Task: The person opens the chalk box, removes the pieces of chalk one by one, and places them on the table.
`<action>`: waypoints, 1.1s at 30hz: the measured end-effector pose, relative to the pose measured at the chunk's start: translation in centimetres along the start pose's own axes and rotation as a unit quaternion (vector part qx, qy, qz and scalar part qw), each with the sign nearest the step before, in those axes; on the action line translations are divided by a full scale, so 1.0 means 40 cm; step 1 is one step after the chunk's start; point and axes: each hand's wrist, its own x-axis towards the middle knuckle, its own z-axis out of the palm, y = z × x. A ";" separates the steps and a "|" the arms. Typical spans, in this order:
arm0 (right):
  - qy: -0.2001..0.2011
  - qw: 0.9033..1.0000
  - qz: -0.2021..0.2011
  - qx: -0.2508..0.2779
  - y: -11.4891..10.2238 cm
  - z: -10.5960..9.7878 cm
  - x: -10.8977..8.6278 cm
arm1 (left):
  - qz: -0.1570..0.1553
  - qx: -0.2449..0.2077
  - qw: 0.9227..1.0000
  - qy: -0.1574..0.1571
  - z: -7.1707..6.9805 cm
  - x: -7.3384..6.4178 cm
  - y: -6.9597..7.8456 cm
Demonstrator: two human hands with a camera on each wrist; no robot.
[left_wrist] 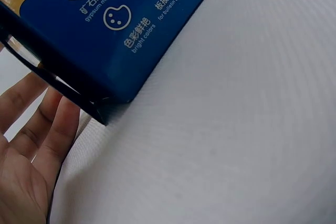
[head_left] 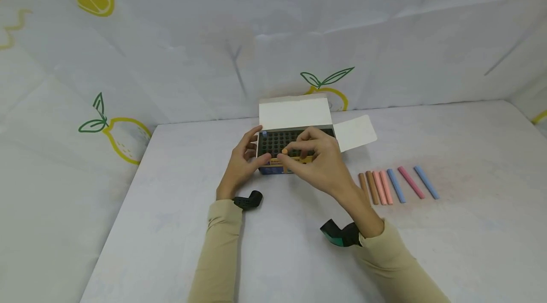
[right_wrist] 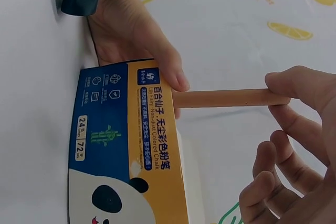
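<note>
A cardboard chalk box [head_left: 275, 169], blue and yellow with a panda on its front, stands with its lid open, showing a dark grid of holes. My left hand [head_left: 241, 163] holds its left side, the thumb over the front top edge and the fingers along the side. Between thumb and index finger, my right hand [head_left: 320, 160] pinches the upper end of an orange chalk stick [right_wrist: 226, 98]. The stick stands upright above the box, its lower end at the top edge near the left thumb. One blue chalk [head_left: 264, 134] sits in the back left hole.
Several chalk sticks lie in a loose row right of the box: brown ones [head_left: 372, 188], salmon ones [head_left: 382, 188], blue ones [head_left: 426, 182] and a pink one [head_left: 411, 182]. A white side flap [head_left: 355, 133] sticks out rightward. Behind the box hangs a lemon-print cloth [head_left: 192, 70].
</note>
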 end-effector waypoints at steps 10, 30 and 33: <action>-0.008 1.000 0.004 -0.008 0.006 -0.024 -0.014 | -0.008 0.001 1.000 0.005 0.002 -0.002 0.002; 0.008 0.998 0.035 -0.056 0.043 -0.125 -0.041 | -0.019 0.003 1.000 -0.002 0.000 -0.004 0.010; 0.016 0.997 0.034 -0.068 0.050 -0.145 -0.046 | -0.018 0.001 1.000 -0.003 -0.001 -0.004 0.012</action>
